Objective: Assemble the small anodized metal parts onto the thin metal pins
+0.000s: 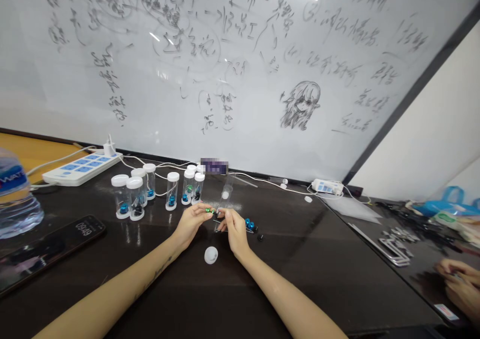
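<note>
Two bare forearms (287, 294) reach from the near side over a dark tabletop (360, 279), and their hands meet near the middle. The left hand (191, 224) has its grip pinched on a small green piece (208, 210), which is held above the tabletop. The right hand (235, 231) is bent close beside it, with its fingertips at a small dark part (216, 213) next to the green piece; I cannot tell whether its grip is firmly closed on this part.

On the near side of the hands lies a round white cap (211, 255). Just right of the right hand are some blue metallic pieces (249, 223), and a small black piece (260, 237) lies near them. Beyond the hands is a clear tube (228, 183).

To the left stands a group of clear containers (172, 194) with white lids, with blue, green or black pieces inside. Farther left are a smartphone (48, 254), a water bottle (17, 199) and a power strip (82, 170). A whiteboard (157, 109) with handwriting rises behind. At the far right, beside metal rods (395, 260), another person's hands (463, 281) are visible.
</note>
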Demonstrator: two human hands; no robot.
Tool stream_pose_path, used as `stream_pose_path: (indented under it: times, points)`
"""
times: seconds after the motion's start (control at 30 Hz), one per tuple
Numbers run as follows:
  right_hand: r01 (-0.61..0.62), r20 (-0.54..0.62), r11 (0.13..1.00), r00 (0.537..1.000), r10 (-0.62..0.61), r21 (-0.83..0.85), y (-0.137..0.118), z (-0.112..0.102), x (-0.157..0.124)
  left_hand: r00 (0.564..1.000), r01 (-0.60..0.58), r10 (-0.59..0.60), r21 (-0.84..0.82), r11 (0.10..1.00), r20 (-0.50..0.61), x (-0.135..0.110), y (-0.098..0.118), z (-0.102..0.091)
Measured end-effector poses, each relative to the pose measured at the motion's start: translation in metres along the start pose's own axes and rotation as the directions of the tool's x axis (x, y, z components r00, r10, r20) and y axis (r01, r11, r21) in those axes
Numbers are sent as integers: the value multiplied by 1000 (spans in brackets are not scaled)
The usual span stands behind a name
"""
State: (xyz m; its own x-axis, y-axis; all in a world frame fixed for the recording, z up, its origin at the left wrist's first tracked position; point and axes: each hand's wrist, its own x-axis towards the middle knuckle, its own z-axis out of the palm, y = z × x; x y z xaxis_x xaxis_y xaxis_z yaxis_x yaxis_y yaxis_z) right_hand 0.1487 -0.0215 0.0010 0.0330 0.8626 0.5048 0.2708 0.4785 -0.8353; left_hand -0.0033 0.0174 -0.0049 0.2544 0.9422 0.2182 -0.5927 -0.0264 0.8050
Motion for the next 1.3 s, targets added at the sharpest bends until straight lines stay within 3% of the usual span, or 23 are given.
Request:
stream_pose_path:
  times: [1.3]
  points:
    - [10,22,995,1000,-8,-96,-4,0,0,1000,-2,2,3,1000,15,1,-1,-2]
